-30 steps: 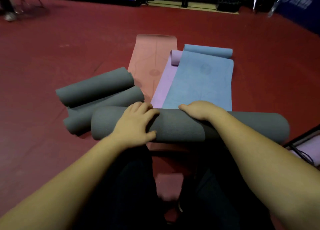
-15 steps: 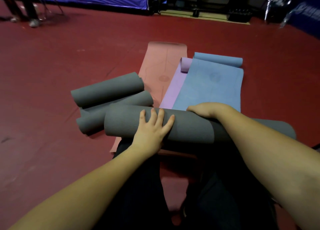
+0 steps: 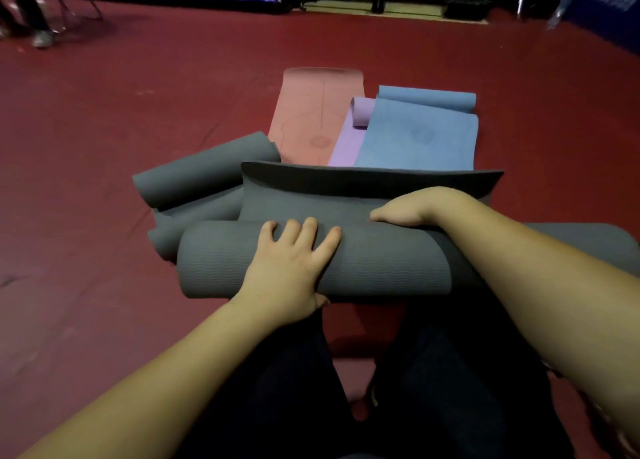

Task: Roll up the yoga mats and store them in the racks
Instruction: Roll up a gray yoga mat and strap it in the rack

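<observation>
Hands first: the left hand (image 3: 287, 268) lies spread over the top of the grey roll (image 3: 311, 257) with its fingers (image 3: 304, 230) straight, its grip released, pressing rather than clasping. The right hand (image 3: 405, 211) reaches over the far side of the same roll; its fingers are hidden behind the mat, so I cannot tell whether that grip is clenched on the loose flap (image 3: 363, 181) or merely resting there. The roll sits across the person's lap just above the red floor (image 3: 104, 147), and its outer end stands up unwound, so this mat looks not quite finished.

Beyond it, to the left, lie what look like two more grey rolled mats (image 3: 204, 174), touching each other and the one in hand. Further out three coloured mats are spread flat, overlapping: a salmon mat (image 3: 311, 112), a purple mat (image 3: 346, 140) and a blue mat (image 3: 415, 136), the last two curled only at their far ends.

By my count that is three grey mats rolled or nearly so and three not yet rolled, six in all. No rack shows, so storing appears wholly undone; roughly half the rolling seems complete.
</observation>
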Tool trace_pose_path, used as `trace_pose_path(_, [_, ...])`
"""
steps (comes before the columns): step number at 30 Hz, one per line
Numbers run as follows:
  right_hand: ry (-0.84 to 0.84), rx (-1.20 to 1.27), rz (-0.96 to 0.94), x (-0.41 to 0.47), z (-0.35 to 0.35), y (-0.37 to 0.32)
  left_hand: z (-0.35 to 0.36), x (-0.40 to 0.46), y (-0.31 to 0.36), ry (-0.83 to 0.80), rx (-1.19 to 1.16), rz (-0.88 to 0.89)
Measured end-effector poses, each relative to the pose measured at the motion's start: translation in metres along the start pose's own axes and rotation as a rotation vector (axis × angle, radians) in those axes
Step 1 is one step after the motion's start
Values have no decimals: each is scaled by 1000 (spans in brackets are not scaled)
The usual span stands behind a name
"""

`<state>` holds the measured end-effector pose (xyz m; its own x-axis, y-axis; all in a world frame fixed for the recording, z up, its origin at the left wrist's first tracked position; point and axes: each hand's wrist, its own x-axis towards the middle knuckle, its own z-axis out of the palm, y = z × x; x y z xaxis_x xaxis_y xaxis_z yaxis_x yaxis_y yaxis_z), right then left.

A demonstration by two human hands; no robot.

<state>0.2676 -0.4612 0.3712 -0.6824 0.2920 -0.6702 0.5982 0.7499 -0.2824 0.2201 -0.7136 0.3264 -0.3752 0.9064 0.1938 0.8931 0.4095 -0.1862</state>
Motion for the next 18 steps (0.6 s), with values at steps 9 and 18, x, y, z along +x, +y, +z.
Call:
trace_pose_path(9, [118, -70, -30, -15, 7, 4, 0, 2, -2, 14, -22, 30])
trace_pose_path(18, [462, -173, -125, -24, 26, 8, -14, 61, -35, -376, -213, 46])
